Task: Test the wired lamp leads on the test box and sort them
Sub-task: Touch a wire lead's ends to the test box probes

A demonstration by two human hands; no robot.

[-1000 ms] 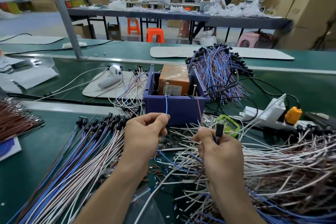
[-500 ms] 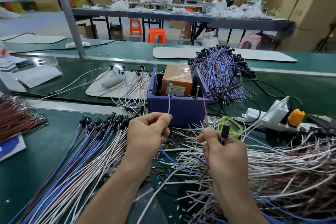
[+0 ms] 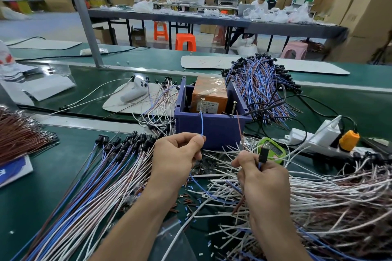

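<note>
A purple test box (image 3: 212, 127) with an orange unit (image 3: 209, 96) inside stands mid-table, two screw contacts rising at its front rim. My left hand (image 3: 177, 154) pinches a blue wire (image 3: 202, 123) whose tip reaches up to the left screw (image 3: 201, 105). My right hand (image 3: 262, 178) grips the black lamp end (image 3: 263, 153) of the same lead, with a brown wire (image 3: 239, 127) running up toward the right screw (image 3: 234, 108). A sorted bundle of leads (image 3: 101, 178) lies to the left, a loose heap of leads (image 3: 331, 193) to the right.
Another bundle of blue and brown leads (image 3: 261, 87) lies behind the box. A white power strip (image 3: 318, 137) with an orange plug (image 3: 347, 140) sits at right, a green device (image 3: 272, 149) beside my right hand. Brown wires (image 3: 19, 135) are piled at far left. A white controller (image 3: 135, 91) rests on a pad.
Both hands stay almost still at the box, holding the same lead. The view has shifted slightly.
</note>
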